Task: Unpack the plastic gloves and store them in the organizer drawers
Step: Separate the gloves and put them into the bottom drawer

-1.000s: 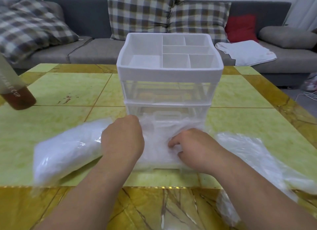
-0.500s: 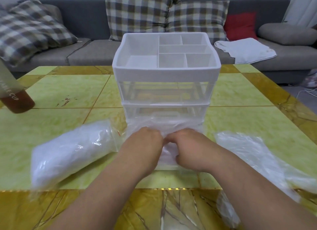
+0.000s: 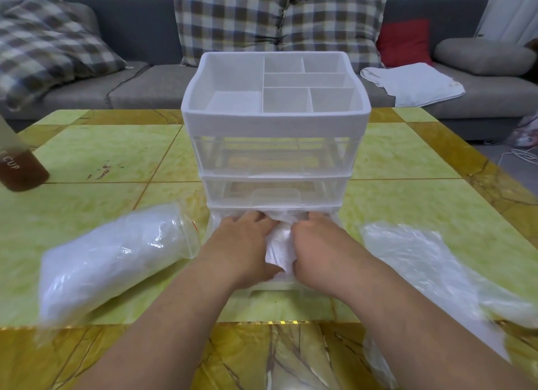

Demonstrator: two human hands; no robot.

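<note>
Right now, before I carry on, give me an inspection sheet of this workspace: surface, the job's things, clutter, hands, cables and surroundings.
Surface: green and yellow tiled table, reddish marks at its left.
Job's things: white organizer, top tray compartments bare; bottom drawer stands open with plastic gloves bunched in it; full bag of gloves lies to its left.
Clutter: flattened plastic bag at right; bottle of brown liquid at left edge.
Hands: left hand and right hand both grip the bunched gloves.
Cables: white cable on floor, far right; dark cable on sofa seat.
Surroundings: grey sofa, plaid cushions, red cushion, white cloth.
</note>
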